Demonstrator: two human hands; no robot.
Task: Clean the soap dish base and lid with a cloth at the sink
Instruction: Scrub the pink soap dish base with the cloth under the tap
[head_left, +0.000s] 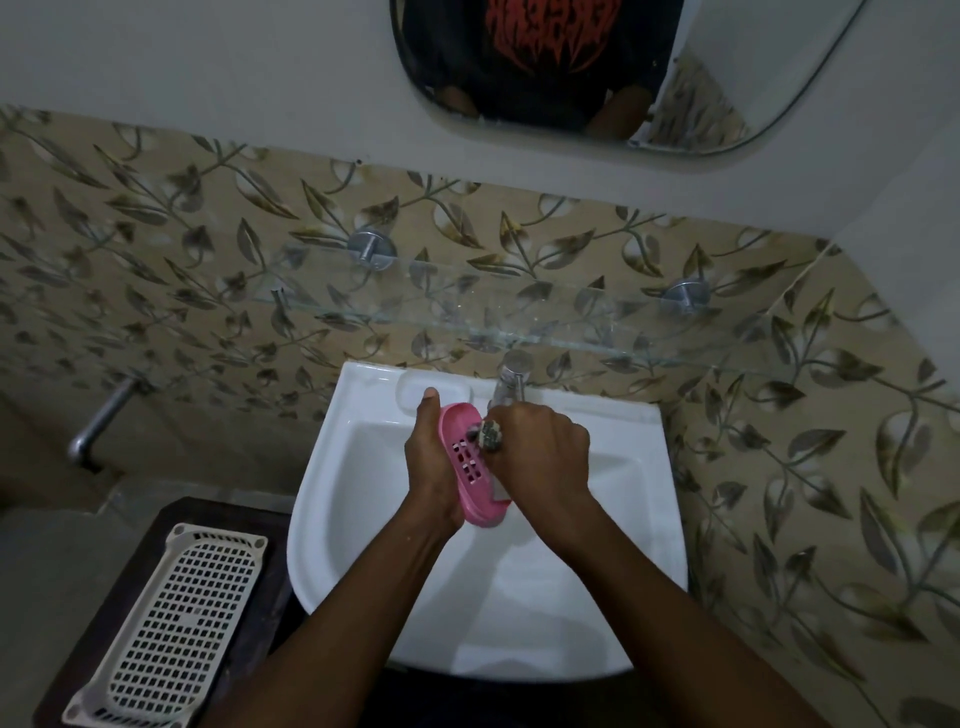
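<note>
Cloth wad (489, 435) on slotted pink dish (469, 470)

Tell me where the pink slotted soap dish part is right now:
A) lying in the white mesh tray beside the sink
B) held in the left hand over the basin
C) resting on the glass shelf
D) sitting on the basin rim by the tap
B: the left hand grips the pink slotted soap dish part above the sink, while the right hand holds the cloth against it.
</note>
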